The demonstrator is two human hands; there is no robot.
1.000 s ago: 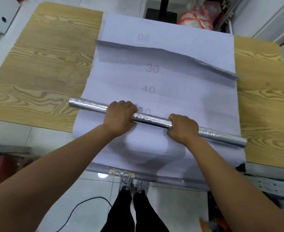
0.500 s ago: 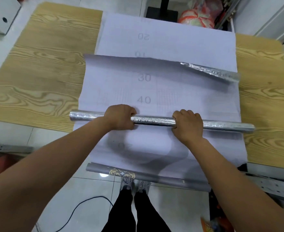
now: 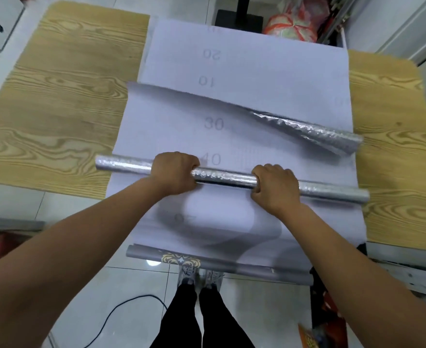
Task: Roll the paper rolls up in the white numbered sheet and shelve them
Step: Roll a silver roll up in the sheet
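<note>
Wood-grain table (image 3: 63, 96), pale and matte.

The silver roll (image 3: 224, 177) lies across the white numbered sheet (image 3: 269, 79). Its long axis runs 9 to 3 o'clock, with the right end dipping a little toward 4. It is a slim, stiff cylinder with an embossed, crinkly foil skin, and its left end overhangs onto the wood.

The left hand (image 3: 175, 172) grips it overhand left of centre, fingers curled right round. At 6 o'clock a grey roll (image 3: 141, 253) with a gold motif sits at the table's near edge, partly under the sheet.

From the grip the sheet runs toward 12. It is thin and limp, printed 40, 30, 10, 20.

The right hand (image 3: 276, 188) is wrapped round the roll right of centre. Both hands are equally near.

At 2 o'clock a curled flap (image 3: 315, 133) shows a foil underside.

Judgement: the roll has to travel toward 12, with its axis square to the sheet's edges.
</note>
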